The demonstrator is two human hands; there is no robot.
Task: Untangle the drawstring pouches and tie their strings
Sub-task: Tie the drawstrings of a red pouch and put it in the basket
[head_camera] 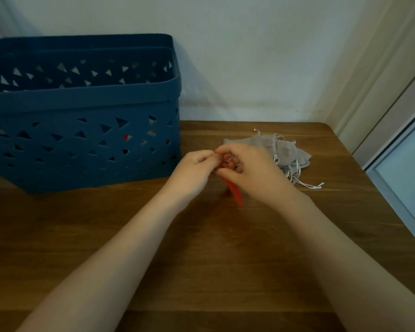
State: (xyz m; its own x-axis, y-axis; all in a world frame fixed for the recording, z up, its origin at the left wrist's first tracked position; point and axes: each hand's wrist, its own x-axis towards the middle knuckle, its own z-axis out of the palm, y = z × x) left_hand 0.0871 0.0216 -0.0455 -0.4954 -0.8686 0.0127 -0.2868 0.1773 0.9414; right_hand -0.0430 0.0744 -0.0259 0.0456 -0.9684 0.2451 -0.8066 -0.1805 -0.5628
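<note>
A small red drawstring pouch [236, 195] hangs between both hands above the middle of the wooden table [201, 248]. My left hand [194, 168] pinches its top edge from the left. My right hand [252, 171] curls over its top from the right, fingers on the strings, and hides most of the pouch. Only the lower red tip shows beneath my right hand. Behind my right hand lies a pile of grey pouches [283, 149] with white strings [304, 183] trailing toward the front right.
A large blue plastic basket [82, 111] with triangular cut-outs stands at the left back of the table; something red shows through its holes. A white wall runs behind. The table's right edge meets a pale door frame [393, 149].
</note>
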